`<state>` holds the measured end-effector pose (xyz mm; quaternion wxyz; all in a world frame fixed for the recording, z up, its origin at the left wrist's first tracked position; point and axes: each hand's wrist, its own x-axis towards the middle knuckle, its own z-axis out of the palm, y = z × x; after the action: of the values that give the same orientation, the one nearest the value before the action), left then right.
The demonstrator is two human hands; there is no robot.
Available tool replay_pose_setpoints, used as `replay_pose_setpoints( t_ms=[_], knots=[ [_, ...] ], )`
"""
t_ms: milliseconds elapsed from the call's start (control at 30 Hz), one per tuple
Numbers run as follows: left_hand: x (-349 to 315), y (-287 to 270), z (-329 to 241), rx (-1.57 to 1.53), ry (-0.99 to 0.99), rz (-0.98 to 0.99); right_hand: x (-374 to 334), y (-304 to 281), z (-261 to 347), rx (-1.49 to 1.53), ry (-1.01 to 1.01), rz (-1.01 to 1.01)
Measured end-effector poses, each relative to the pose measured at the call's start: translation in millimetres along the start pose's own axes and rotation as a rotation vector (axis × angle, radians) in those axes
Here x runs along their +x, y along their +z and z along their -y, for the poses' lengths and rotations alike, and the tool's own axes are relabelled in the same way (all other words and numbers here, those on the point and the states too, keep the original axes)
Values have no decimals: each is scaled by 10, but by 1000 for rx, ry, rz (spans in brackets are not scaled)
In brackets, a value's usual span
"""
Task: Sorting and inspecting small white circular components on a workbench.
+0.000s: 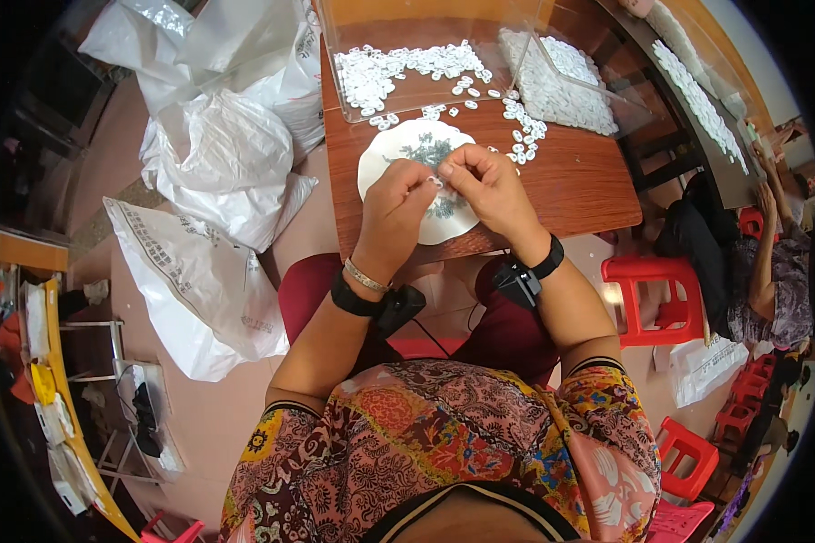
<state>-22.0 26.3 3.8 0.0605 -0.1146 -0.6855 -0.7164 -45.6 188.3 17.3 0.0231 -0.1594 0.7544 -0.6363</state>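
Left hand (397,208) pinches a white piece (436,183); right hand (491,187) pinches alongside, hold unclear. The plate (378,161) sits near the table's (593,195) front edge; open room lies rightward.

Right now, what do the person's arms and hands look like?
Left hand and right hand are bare. On the left: pale bracelet, black strap, boxy dark device, thin cable beside it. On the right: black wristband, dark angular device. Short multicoloured patterned sleeves have striped cuffs.
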Motion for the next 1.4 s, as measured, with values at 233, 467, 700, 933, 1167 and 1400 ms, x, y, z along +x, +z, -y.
replay_pose_setpoints(
  t_ms=[233,467,700,933,1167,1400],
  knots=[
    [24,-33,-36,26,-12,137,1,-32,5,-192,-21,49],
    [58,-116,-37,-499,-323,109,-39,39,55,-126,-29,112],
    [129,-196,22,-392,-274,101,56,-85,-12,-161,-18,116],
    [184,-256,-27,-278,-314,28,67,-62,-28,-63,-21,39],
    [225,-281,103,187,-174,-80,37,-86,-11,-145,-10,84],
    [86,-120,-116,-77,-303,27,-37,-52,156,-85,-49,33]
  ],
)
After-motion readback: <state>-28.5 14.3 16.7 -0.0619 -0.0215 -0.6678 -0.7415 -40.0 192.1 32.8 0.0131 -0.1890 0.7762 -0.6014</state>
